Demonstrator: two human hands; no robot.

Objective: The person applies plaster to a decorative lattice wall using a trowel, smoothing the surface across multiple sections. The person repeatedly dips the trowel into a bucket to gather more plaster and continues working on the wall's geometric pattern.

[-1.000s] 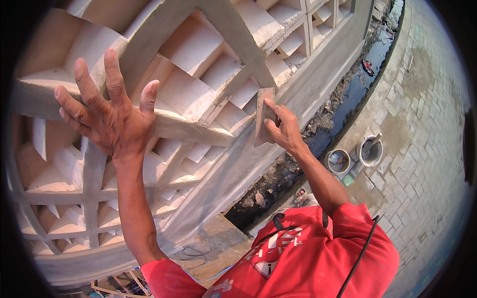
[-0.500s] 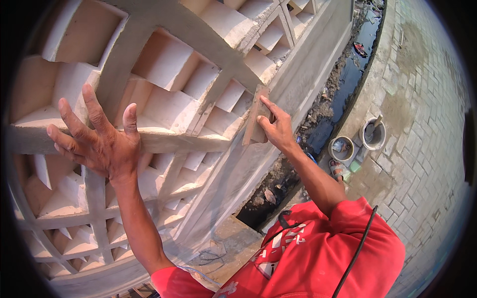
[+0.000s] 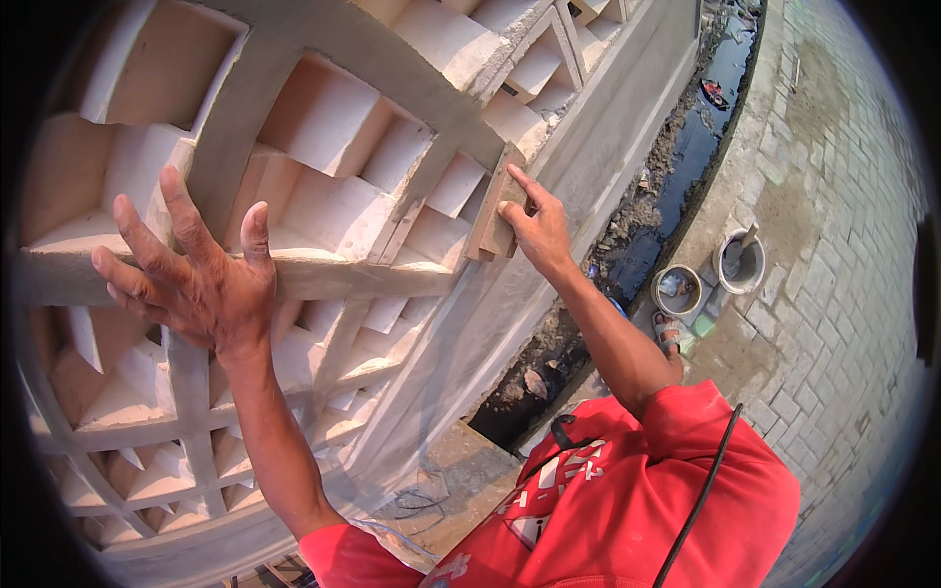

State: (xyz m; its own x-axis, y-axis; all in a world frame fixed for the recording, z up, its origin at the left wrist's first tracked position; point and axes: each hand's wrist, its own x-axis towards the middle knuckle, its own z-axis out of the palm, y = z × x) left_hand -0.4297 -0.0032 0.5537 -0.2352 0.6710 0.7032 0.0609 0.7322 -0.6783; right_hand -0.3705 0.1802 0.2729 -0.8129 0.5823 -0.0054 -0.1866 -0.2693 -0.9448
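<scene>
My right hand grips a small wooden plastering float, its fingers over the back and edge of the board. The float lies against the smooth grey rendered band of the wall, beside the openings. Farther left, my left hand is spread flat, fingers apart, over a grey rib of the patterned block wall; it holds nothing. Around both hands are pale, angled block recesses framed by grey ribs. The float's working face is hidden.
A ditch with dark water runs along the wall's foot. Past it, two buckets stand on the paving, one holding a tool. My sandalled foot is near them. A black cable hangs over my red shirt.
My right hand and the float have shifted slightly up and left along the wall, and the float is tilted a little differently. My left hand stays in place.
</scene>
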